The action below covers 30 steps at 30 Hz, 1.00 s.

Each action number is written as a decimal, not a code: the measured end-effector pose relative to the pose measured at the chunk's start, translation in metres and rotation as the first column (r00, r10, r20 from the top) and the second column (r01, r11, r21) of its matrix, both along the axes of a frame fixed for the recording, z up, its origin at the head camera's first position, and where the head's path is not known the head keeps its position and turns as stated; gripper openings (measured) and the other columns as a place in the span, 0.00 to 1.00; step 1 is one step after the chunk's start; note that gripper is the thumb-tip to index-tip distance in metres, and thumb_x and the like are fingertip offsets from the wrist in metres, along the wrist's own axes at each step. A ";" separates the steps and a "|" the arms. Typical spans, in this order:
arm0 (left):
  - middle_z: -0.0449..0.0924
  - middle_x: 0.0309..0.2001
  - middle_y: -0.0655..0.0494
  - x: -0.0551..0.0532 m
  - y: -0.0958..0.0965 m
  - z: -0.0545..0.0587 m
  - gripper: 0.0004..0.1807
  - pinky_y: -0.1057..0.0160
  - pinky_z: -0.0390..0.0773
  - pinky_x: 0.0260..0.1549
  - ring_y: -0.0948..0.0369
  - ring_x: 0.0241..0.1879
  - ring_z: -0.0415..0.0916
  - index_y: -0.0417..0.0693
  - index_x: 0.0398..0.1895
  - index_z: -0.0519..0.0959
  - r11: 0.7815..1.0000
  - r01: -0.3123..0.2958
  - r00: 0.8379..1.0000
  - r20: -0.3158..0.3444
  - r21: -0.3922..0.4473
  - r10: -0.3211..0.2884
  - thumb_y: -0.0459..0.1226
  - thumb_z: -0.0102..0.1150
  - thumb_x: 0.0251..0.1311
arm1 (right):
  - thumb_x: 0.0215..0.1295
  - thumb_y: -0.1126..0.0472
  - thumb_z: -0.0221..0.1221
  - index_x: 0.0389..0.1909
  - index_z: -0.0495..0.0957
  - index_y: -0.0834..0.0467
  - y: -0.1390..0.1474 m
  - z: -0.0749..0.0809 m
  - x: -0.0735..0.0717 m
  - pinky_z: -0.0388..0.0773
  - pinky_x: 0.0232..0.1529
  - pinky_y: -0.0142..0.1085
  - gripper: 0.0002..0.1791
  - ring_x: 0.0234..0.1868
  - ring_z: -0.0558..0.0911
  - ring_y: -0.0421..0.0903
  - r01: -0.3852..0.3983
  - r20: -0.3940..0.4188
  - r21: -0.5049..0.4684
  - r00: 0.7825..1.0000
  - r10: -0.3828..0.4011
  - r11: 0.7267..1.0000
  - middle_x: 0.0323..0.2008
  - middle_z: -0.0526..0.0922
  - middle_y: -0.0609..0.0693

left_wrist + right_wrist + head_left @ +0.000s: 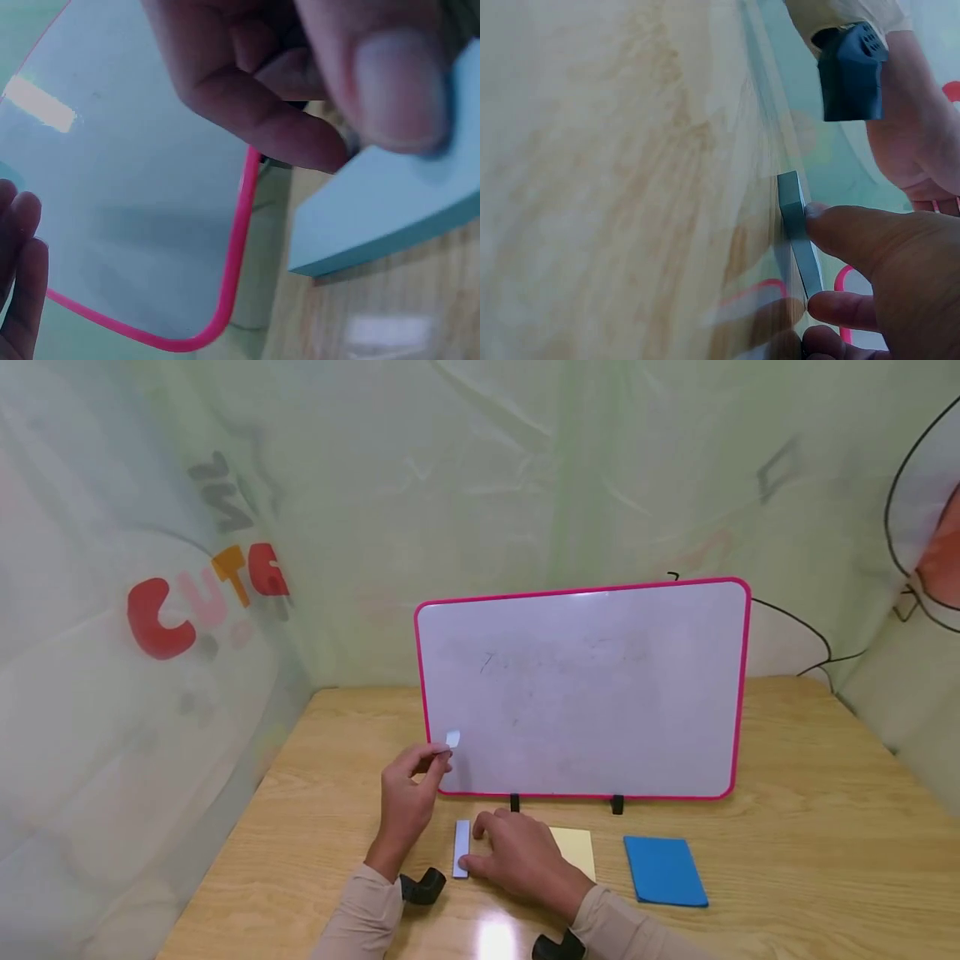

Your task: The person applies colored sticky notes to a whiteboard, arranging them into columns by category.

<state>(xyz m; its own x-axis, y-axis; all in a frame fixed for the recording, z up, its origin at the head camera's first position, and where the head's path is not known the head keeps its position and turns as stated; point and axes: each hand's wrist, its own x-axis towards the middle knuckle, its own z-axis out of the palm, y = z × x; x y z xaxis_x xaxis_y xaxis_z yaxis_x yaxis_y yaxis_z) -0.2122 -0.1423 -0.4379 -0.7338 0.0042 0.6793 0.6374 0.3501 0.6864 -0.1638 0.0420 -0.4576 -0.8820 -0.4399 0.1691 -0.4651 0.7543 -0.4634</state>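
Note:
A narrow pad of light blue sticky notes (pixel 461 839) lies on the table in front of the whiteboard (pixel 592 702). My left hand (pixel 408 797) pinches a small light blue sticky note (pixel 453 738) at the board's lower left corner. Whether the note touches the board, I cannot tell. My right hand (pixel 525 860) is low over the table, its thumb touching the pad. In the right wrist view that thumb (pixel 855 229) lies against the pad (pixel 801 232), with the index fingertip near its end. The left wrist view shows the same thumb (pixel 401 90) close up on the pad (pixel 375 217).
A yellow sticky-note pad (pixel 576 850) is partly hidden behind my right hand. Farther right lies a blue square pad (pixel 665 872). Black feet (pixel 617 804) hold the pink-framed board upright on the wooden table (pixel 810 827). Printed sheeting (pixel 360 527) surrounds the table.

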 end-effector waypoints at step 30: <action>0.86 0.42 0.50 -0.046 0.014 0.031 0.09 0.61 0.84 0.36 0.58 0.34 0.82 0.41 0.43 0.86 0.983 -0.169 0.970 -0.190 -0.069 0.154 0.28 0.68 0.60 | 0.56 0.37 0.68 0.37 0.81 0.50 -0.001 0.002 0.003 0.71 0.25 0.37 0.21 0.29 0.76 0.38 -0.008 0.015 0.010 1.000 0.007 1.000 0.31 0.78 0.40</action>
<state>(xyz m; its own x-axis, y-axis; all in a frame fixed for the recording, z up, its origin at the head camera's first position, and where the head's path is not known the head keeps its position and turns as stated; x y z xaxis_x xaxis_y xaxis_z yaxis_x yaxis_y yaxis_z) -0.2587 -0.1285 -0.4072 -0.5930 -0.0418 0.8042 0.6795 0.5099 0.5276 -0.1604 0.0414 -0.4559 -0.8811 -0.4482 0.1510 -0.4636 0.7554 -0.4630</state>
